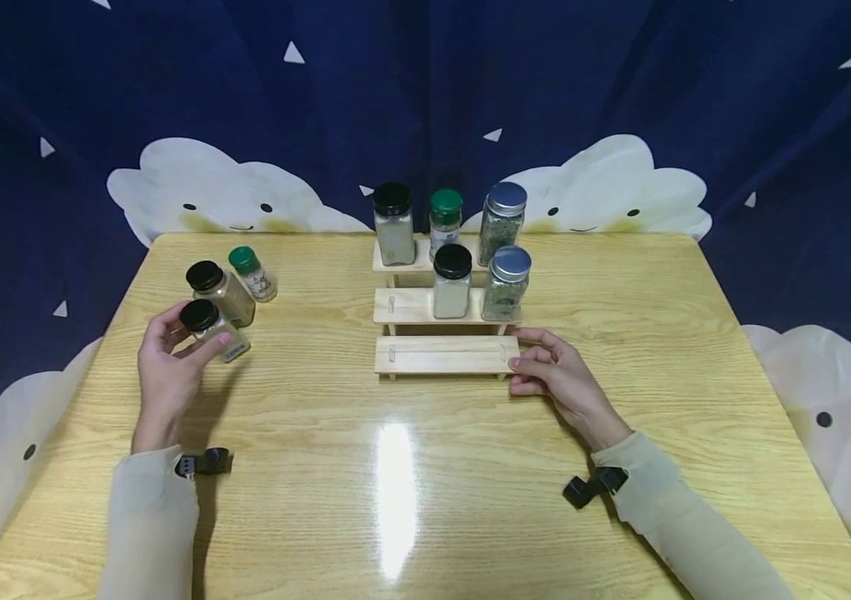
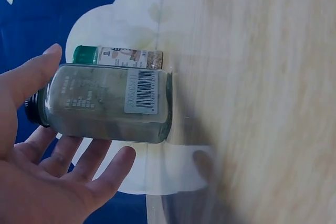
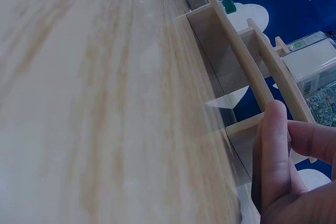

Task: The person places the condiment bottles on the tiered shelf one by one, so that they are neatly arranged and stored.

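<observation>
On the left of the table, my left hand holds a glass spice jar with a black lid, thumb on one side and fingers on the other. The jar leans, and its barcode label faces the left wrist camera. Right behind it stand another black-lidded spice jar and a small green-capped shaker. My right hand pinches the right end of the bottom step on a three-step wooden spice rack. In the right wrist view, the fingers meet the step's edge.
On the rack's top step stand a black-lidded jar, a green-capped shaker and a silver-lidded jar of herbs. The middle step bears a black-lidded jar and a silver-lidded jar. A blue cloud-print curtain hangs behind the table.
</observation>
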The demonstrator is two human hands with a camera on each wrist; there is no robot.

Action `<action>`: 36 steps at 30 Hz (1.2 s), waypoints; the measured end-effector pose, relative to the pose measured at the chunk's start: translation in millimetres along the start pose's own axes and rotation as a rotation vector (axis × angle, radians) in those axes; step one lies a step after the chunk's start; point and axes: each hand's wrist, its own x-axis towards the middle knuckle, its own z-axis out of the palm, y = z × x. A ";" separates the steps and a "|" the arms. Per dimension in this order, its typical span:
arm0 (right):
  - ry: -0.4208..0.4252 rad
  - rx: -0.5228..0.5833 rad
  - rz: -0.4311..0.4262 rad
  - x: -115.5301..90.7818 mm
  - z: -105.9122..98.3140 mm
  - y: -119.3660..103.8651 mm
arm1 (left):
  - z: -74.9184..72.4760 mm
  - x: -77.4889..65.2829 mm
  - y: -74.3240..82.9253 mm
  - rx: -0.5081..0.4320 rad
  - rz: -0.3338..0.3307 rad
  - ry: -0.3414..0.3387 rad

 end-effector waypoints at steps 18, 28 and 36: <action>-0.009 0.018 -0.004 0.7 -0.7 -0.2 | 2.2 1.4 -4.2 -0.004 -0.012 0.065; -0.017 0.005 -0.005 0.7 -1.6 0.2 | -0.4 -10.8 1.0 0.046 -0.047 0.077; -0.014 -0.003 -0.001 0.3 -1.5 0.4 | 8.9 -17.1 16.3 0.058 0.054 0.035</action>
